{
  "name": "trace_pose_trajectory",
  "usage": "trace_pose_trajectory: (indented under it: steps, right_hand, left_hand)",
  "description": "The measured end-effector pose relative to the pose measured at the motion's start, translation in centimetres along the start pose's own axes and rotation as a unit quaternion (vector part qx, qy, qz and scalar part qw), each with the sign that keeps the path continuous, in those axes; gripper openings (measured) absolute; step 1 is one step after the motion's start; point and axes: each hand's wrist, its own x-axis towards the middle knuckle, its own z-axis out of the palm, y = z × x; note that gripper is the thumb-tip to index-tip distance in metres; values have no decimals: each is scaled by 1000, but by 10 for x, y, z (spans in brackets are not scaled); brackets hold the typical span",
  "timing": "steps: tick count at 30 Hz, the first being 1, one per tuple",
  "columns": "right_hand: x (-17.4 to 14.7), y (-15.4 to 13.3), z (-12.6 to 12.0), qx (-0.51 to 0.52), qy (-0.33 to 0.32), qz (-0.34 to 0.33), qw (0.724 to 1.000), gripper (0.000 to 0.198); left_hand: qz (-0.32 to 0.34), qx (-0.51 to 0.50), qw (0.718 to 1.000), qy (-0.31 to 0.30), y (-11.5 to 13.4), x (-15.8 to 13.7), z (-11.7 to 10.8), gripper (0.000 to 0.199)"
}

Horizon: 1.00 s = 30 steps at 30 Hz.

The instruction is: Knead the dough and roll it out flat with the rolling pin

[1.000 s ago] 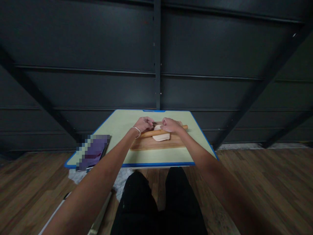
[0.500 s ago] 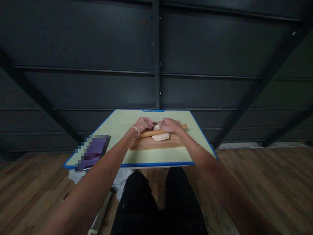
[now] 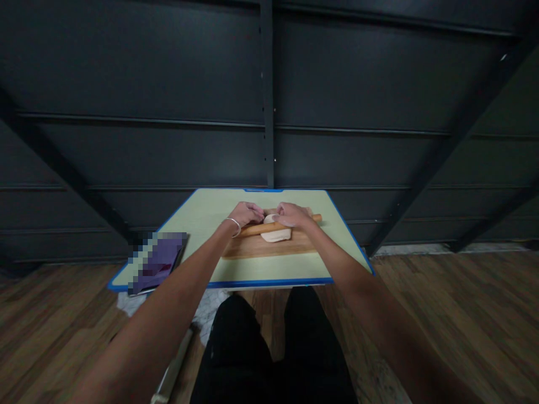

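Observation:
A flattened piece of pale dough [image 3: 275, 236] lies on a wooden cutting board [image 3: 252, 251]. Across it rests a wooden rolling pin [image 3: 261, 228], its right end showing beyond my right wrist. My left hand [image 3: 247, 213], with a bracelet at the wrist, is closed with curled fingers beside the dough's far left edge; whatever its fingertips hold is hidden. My right hand [image 3: 290, 214] reaches over the pin, its thumb and fingers closed at the dough's far edge.
The board sits on a light green table [image 3: 219, 202] with a blue rim. At the table's left edge lies a purple, partly pixelated flat item [image 3: 162, 261]. A dark panelled wall [image 3: 189, 151] stands behind. Below are my legs [image 3: 236, 348] and a wooden floor [image 3: 442, 303].
Hardly anything differs. The view has shifted very slightly, and both hands stay at the dough's far side with small finger movements.

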Motion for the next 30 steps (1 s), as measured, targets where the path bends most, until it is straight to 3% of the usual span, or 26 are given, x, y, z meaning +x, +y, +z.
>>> trace_pose_trajectory:
  steps: [12, 30]
  right_hand:
    - [1, 0, 0, 2, -3, -9, 1000, 30]
    - [-4, -7, -8, 9, -14, 5, 1000, 27]
  left_hand:
    - [-8, -48, 999, -12, -7, 5, 0, 21]
    - [13, 25, 999, -37, -3, 6, -1, 15]
